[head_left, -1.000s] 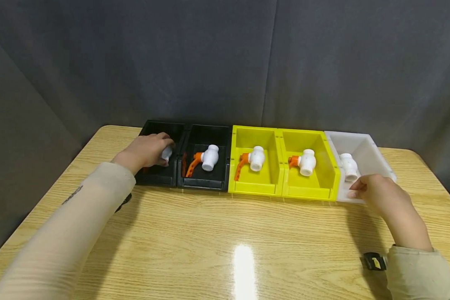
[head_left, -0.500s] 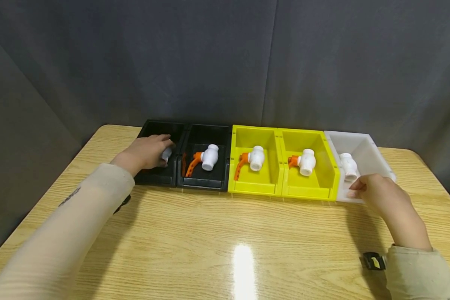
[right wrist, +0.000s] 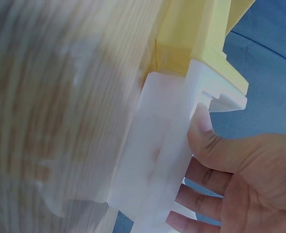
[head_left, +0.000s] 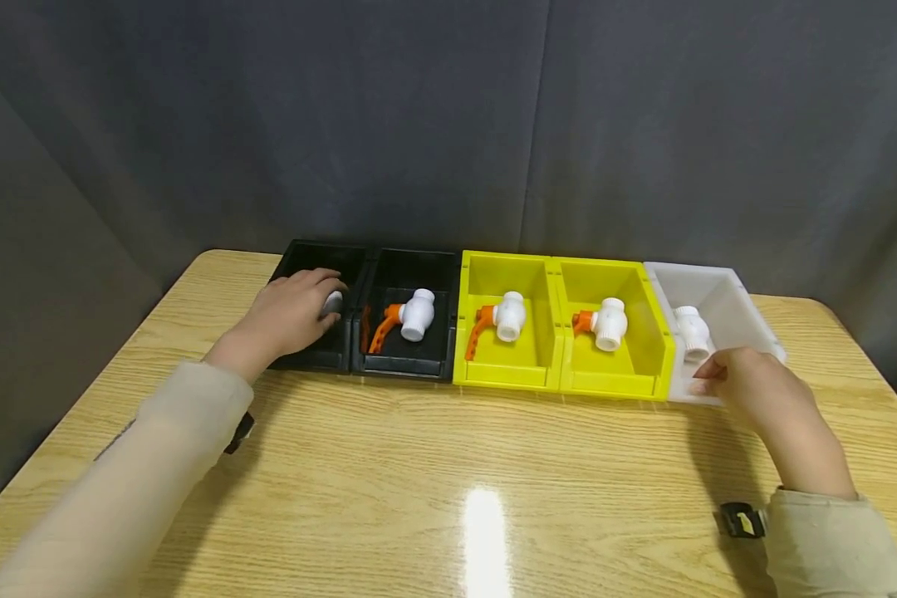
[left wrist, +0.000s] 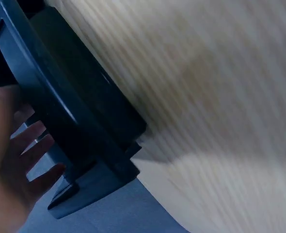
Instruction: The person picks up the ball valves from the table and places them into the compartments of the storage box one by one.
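My left hand (head_left: 291, 311) reaches into the leftmost black bin (head_left: 314, 361). Beside its thumb and fingers shows part of a white piece (head_left: 332, 302), mostly hidden by the hand. In the left wrist view the fingers (left wrist: 36, 148) are spread apart, with nothing visible between them. At the front of the white bin (head_left: 755, 311), my right hand (head_left: 766, 390) hangs over the low edge, close to a white ball valve (head_left: 693, 332). Seen from the right wrist, its thumb lies near the bin wall and its loosely bent fingers show no held thing.
Between the hands, a second black bin (head_left: 411, 365) and two yellow bins (head_left: 508, 378) (head_left: 616, 384) stand side by side, each with a white ball valve with an orange handle (head_left: 417, 316). A wooden table (head_left: 389, 482) carries the row; a dark grey curtain (head_left: 419, 124) hangs behind.
My left wrist and forearm have shifted slightly down and left, and the left fingers look looser around the white piece. The right hand stays almost still.
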`<state>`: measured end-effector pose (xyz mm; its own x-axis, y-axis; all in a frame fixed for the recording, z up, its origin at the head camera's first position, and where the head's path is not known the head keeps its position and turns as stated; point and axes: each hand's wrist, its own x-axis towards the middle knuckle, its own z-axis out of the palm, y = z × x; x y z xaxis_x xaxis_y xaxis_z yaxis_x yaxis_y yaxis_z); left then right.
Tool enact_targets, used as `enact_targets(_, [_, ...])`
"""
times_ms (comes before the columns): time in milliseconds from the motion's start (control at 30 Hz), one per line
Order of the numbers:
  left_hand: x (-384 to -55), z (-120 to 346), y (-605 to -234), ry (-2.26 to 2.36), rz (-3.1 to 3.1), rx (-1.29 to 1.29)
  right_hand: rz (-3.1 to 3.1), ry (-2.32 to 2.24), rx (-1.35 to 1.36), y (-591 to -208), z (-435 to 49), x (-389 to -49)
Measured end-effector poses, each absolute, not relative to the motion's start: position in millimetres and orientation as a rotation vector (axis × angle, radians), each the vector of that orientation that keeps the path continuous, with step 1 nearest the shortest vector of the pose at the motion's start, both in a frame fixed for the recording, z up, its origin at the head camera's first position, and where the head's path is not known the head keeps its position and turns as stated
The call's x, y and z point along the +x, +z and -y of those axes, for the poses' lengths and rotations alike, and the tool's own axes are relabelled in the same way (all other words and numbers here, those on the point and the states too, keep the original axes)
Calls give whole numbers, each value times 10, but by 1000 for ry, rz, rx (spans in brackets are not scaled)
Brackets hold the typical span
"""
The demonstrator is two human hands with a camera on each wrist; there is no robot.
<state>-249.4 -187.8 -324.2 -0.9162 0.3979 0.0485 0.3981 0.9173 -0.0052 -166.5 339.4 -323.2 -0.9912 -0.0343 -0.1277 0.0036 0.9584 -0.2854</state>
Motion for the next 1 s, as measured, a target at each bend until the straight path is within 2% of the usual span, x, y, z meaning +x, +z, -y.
enact_targets(400, [-2135, 1708, -3174, -380, 2767, -304, -2994, -417, -55, -3249, -3415, -1653])
enact_targets(1000, [-1897, 1592, -3260, -573, 2730, -218, -2954, -394, -87, -3242, -3387, -1700])
